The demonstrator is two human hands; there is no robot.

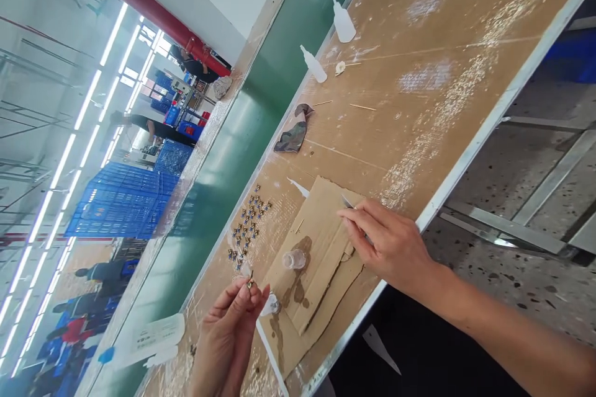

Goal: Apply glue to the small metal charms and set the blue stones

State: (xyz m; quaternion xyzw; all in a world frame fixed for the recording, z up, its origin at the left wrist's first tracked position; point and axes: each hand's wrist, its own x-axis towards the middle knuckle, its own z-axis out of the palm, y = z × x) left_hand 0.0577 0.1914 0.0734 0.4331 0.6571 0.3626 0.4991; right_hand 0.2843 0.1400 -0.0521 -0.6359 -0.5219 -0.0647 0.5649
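Our left hand point(233, 316) pinches a small part point(251, 284) between thumb and fingertips, above the table point(386, 99); its fine detail is too small to tell. Our right hand point(386, 239) is closed on a slim tool point(346, 201), its tip pointing to ten o'clock over the card point(321, 217). Part and tool are well apart.

The little pieces point(252, 223) lie at twelve o'clock from the part, the jar point(294, 260) at two, on the card beside wet stains point(300, 291).

To work well here, we should pinch the part lightly but squarely, its upper end clear of our fingertips. We would do best to rest the right wrist on the card for steadiness and bring the tip round the jar's twelve o'clock side: a knock could, we judge, tip it over.
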